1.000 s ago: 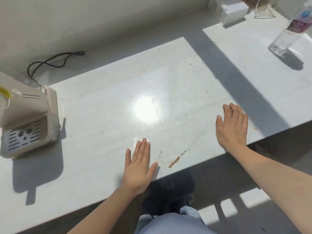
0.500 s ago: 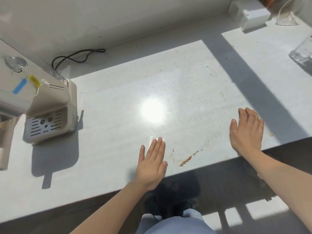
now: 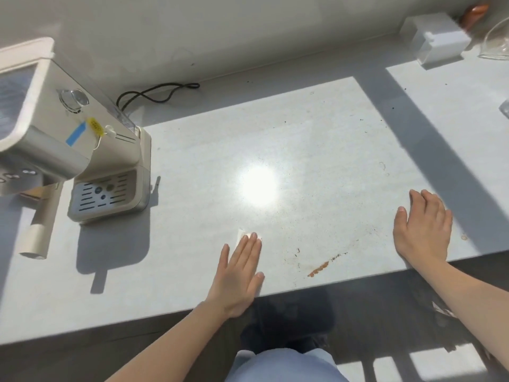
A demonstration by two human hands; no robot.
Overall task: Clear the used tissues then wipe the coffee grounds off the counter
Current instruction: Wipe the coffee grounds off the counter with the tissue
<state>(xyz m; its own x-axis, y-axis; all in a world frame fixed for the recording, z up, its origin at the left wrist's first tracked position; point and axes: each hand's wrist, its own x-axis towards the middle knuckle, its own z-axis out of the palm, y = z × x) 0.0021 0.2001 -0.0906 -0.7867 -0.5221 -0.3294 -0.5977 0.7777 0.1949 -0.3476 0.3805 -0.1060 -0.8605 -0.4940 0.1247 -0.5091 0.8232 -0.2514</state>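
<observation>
My left hand (image 3: 239, 274) lies flat on the white counter (image 3: 316, 150) near its front edge, fingers together, pressing down a small white tissue (image 3: 243, 232) that peeks out past the fingertips. A brown smear of coffee grounds (image 3: 319, 268) with scattered specks sits on the counter just right of that hand. My right hand (image 3: 422, 227) rests flat and empty on the counter farther right, fingers slightly apart. A small brown spot (image 3: 464, 237) lies to its right.
A beige coffee machine (image 3: 82, 150) with its drip tray stands at the left, its black cord (image 3: 159, 92) trailing behind. A white box (image 3: 438, 42) and clear glassware (image 3: 498, 48) stand at the back right. The counter's front edge runs just below both hands.
The view has swung left, bringing more of the coffee machine into sight. Both hands stay flat in the same places on the counter.
</observation>
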